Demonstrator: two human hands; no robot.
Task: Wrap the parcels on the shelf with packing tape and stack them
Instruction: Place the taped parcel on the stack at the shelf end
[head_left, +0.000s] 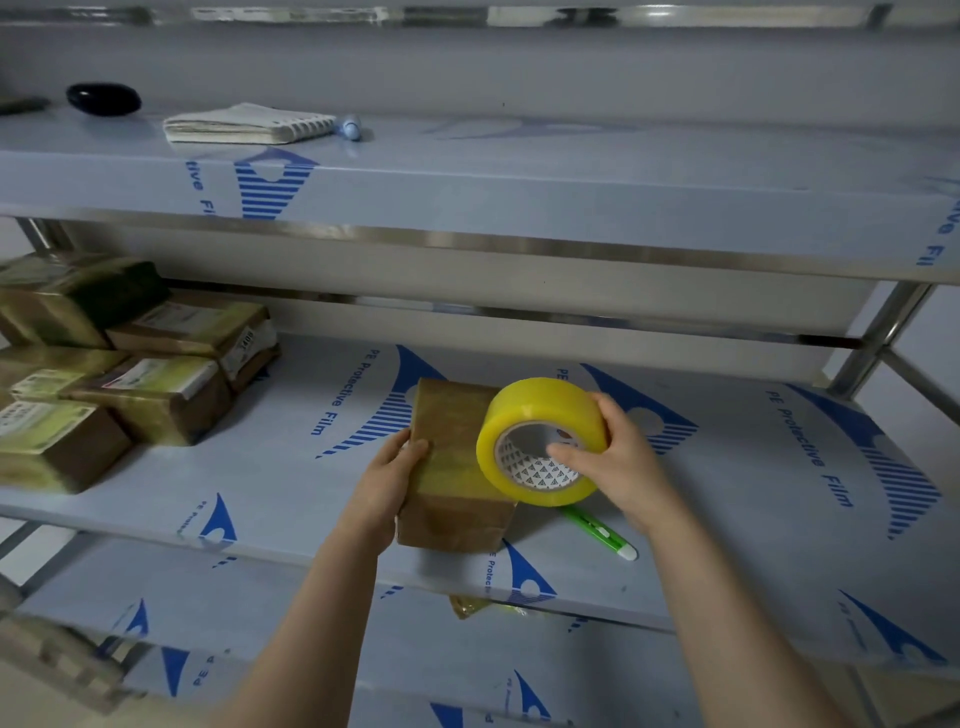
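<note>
Steel shelving wrapped in blue-printed film fills the view. A brown parcel (452, 467) sits near the front edge of the middle shelf (727, 467), its long axis pointing away from the person. The left hand (387, 478) clasps its left side. The right hand (618, 457) grips the tape roll (519, 405), which touches the parcel's right top edge, so winding probably runs leftward across it.
</note>
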